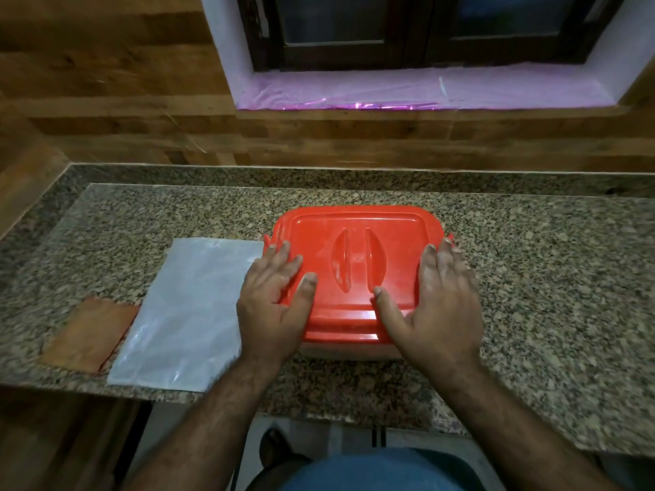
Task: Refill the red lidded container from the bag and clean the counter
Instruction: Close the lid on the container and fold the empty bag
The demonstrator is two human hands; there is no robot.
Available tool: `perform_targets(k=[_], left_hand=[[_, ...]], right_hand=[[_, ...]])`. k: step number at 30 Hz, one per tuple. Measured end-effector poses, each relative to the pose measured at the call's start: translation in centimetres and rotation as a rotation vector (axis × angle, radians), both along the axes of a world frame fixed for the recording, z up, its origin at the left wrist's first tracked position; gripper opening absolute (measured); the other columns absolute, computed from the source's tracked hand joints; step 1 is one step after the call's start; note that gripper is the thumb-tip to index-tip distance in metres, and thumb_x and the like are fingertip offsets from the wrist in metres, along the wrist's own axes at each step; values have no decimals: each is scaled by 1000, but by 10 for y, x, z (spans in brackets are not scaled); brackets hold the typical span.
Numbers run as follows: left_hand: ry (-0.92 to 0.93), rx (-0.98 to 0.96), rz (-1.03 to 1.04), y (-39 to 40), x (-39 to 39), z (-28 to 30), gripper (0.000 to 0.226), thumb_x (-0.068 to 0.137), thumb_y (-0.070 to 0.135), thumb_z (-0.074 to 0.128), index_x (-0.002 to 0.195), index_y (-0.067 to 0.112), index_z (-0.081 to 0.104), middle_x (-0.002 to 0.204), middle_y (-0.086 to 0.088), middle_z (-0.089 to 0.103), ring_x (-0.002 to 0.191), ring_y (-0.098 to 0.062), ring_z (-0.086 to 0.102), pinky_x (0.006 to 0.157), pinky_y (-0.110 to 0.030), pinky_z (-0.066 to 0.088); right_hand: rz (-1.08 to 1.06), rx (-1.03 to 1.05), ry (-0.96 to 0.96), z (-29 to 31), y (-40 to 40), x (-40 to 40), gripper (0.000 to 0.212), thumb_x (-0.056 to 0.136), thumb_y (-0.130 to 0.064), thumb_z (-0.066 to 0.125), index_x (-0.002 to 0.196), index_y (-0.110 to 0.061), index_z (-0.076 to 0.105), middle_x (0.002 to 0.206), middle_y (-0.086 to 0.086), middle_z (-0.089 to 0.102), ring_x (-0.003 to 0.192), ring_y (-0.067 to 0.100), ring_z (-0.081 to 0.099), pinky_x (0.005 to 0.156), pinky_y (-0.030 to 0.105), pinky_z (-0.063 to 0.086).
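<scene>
Red plastic fills the middle of the counter (531,278): the red lidded container (358,264) stands there with its lid (354,225) on, its near side close to the counter's front edge and its far side short of the raised granite strip along the back. Two moulded ridges run down the centre of the lid, forming a grip.

Both hands lie flat on the lid with fingers straight and slightly spread, holding nothing. The left hand (274,295) covers the lid's left side, its fingertips reaching toward the far left corner and its thumb pointing inward toward the ridges. The right hand (443,299) covers the right side in the same way, fingers along the right edge, thumb angled inward. Both show a pale dusting on the skin.

Just left of the container a clear plastic bag (188,313) lies flat on the granite, its near end at the counter's front edge; the left wrist overlaps its right border. Partly tucked under the bag's left side is a brown cloth (85,334), near the front edge toward the left end.

Behind the counter rises a wood-panelled wall with a dark-framed window (425,30), its sill covered in purple film (354,90).
</scene>
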State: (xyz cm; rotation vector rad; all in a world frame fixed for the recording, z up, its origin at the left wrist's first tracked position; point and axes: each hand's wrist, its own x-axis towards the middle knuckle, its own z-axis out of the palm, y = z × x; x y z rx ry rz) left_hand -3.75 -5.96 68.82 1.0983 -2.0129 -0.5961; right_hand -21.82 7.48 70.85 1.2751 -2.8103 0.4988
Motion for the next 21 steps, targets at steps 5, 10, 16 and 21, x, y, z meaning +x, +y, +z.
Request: perform_targets(k=[5, 10, 16, 21], left_hand=[[-85, -214, -142, -15, 1, -21, 78, 75, 71, 77, 130, 15, 77, 144, -1, 68, 150, -29, 47, 123, -57, 36], [-85, -213, -164, -57, -28, -20, 85, 74, 81, 73, 128, 16, 78, 140, -2, 71, 149, -30, 49, 120, -58, 39], [-190, -130, -147, -131, -96, -5, 93, 71, 92, 60, 131, 23, 77, 143, 1, 69, 149, -28, 48, 123, -55, 35], [-414, -59, -189, -188, -147, 15, 107, 72, 103, 35, 149, 34, 61, 165, 3, 49, 160, -29, 28, 128, -62, 19]], right_hand=[[15, -14, 49, -6, -10, -12, 105, 89, -76, 37, 159, 3, 38, 167, 26, 33, 156, 39, 31, 128, 53, 25], [-8, -19, 75, -5, -44, -37, 105, 89, -77, 37, 159, 2, 38, 167, 25, 36, 156, 37, 32, 128, 50, 25], [-32, -61, 68, 4, -122, -94, 103, 90, -75, 37, 156, 3, 41, 164, 27, 40, 153, 39, 36, 125, 50, 30], [-13, -28, 70, 10, -183, -146, 107, 90, -78, 28, 156, 6, 39, 163, 31, 38, 153, 43, 35, 125, 51, 30]])
